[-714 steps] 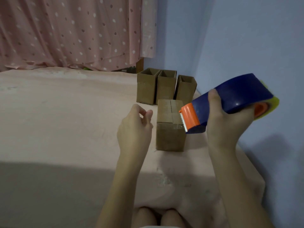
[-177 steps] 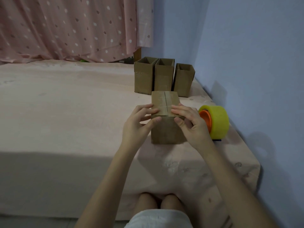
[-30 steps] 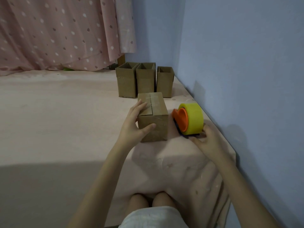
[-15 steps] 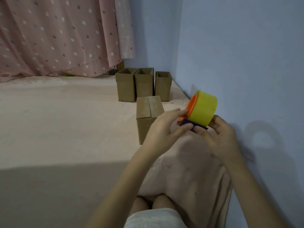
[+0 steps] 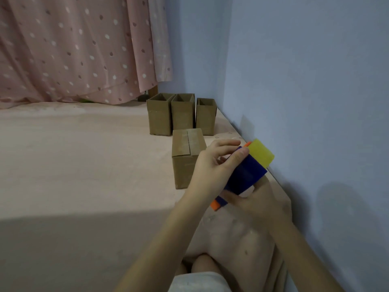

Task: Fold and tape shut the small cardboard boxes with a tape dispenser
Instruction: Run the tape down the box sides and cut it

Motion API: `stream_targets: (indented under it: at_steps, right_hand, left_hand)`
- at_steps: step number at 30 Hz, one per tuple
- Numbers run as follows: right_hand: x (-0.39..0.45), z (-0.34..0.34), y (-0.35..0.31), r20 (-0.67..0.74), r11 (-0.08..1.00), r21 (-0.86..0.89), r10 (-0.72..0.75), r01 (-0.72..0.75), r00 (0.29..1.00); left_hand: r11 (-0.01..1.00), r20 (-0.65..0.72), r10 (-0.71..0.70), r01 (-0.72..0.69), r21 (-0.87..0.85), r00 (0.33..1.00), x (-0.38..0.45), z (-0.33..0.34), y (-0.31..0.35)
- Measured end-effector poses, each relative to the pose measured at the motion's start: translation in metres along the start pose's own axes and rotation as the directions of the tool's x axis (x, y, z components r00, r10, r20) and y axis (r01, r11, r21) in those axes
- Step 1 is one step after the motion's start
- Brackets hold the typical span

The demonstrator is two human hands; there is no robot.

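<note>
While both hands hold the tape dispenser up off the bed, the closed box stands on the pink sheet just at the dispenser's 9 o'clock, its top flaps folded flat and meeting along a seam that runs away from the camera. The left hand wraps over the dispenser's blue body from above, thumb and fingers curled round it, with fingertips reaching toward the yellow tape roll at the tool's 1 o'clock end. The right hand grips the same tool from beneath, palm up, so that the blue body lies between the two hands. An orange piece of the dispenser sticks out at its 7 o'clock end, just below the left wrist. Whether tape already covers the box's seam cannot be told. At 12 o'clock from the closed box, three open boxes stand upright in a row, side by side, near the far corner. The blue wall runs along the bed's edge at 3 o'clock, and a pink dotted curtain hangs at 11 o'clock. The person's knees show at 6 o'clock.
</note>
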State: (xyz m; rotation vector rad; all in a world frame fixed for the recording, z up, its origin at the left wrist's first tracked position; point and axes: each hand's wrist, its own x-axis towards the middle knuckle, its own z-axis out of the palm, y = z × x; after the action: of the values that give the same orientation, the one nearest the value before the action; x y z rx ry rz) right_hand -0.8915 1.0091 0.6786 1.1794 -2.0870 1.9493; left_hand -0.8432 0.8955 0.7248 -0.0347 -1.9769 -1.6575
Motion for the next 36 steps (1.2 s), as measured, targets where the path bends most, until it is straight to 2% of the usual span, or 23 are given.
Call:
stream_targets:
  at_steps: [3,5,7,9,11,14,16,19,24,31,36]
  right_hand:
    - [0.000,0.009,-0.001,-0.057,0.999,0.020,-0.046,0.047,0.997]
    - [-0.001,0.015,-0.006,-0.099,0.995,0.047,-0.079,0.083,0.992]
    - [0.001,0.023,-0.010,-0.134,0.988,0.115,-0.086,0.102,0.987]
    - [0.005,0.028,-0.012,-0.229,0.963,0.261,-0.002,0.063,0.973]
    - [0.013,0.029,-0.014,-0.364,0.926,0.377,0.116,0.032,0.924]
    - [0.026,0.026,-0.020,-0.470,0.881,0.472,0.221,0.032,0.854]
    - [0.032,0.026,-0.025,-0.489,0.837,0.545,0.275,0.044,0.828]
    - [0.038,0.032,-0.032,-0.508,0.781,0.621,0.332,0.070,0.795]
    - [0.042,0.046,-0.035,-0.525,0.749,0.661,0.422,0.041,0.739]
    - [0.043,0.055,-0.035,-0.538,0.749,0.661,0.434,0.042,0.723]
    - [0.043,0.059,-0.036,-0.539,0.759,0.651,0.443,0.020,0.716]
  left_hand:
    - [0.999,0.058,-0.035,0.035,0.010,0.998,-0.001,-0.004,0.009]
    - [0.996,0.109,-0.051,0.043,0.075,0.993,0.000,-0.010,0.015]
    - [0.995,0.110,-0.069,0.060,0.083,0.991,-0.002,-0.017,0.018]
    - [0.992,0.005,-0.121,0.120,0.041,0.993,-0.005,-0.028,0.014]
    - [0.986,-0.116,-0.168,0.167,-0.019,0.979,-0.011,-0.043,0.005]
    - [0.976,-0.187,-0.216,0.212,-0.041,0.958,-0.022,-0.061,-0.010]
    - [0.964,-0.173,-0.260,0.247,-0.098,0.950,-0.028,-0.067,-0.016]
    - [0.940,-0.081,-0.309,0.291,-0.178,0.948,-0.032,-0.068,-0.020]
    - [0.940,0.056,-0.284,0.290,-0.179,0.957,-0.032,-0.059,-0.019]
    - [0.921,-0.034,-0.290,0.269,-0.282,0.957,-0.029,-0.054,-0.020]
    - [0.915,-0.070,-0.335,0.306,-0.264,0.940,-0.027,-0.053,-0.019]
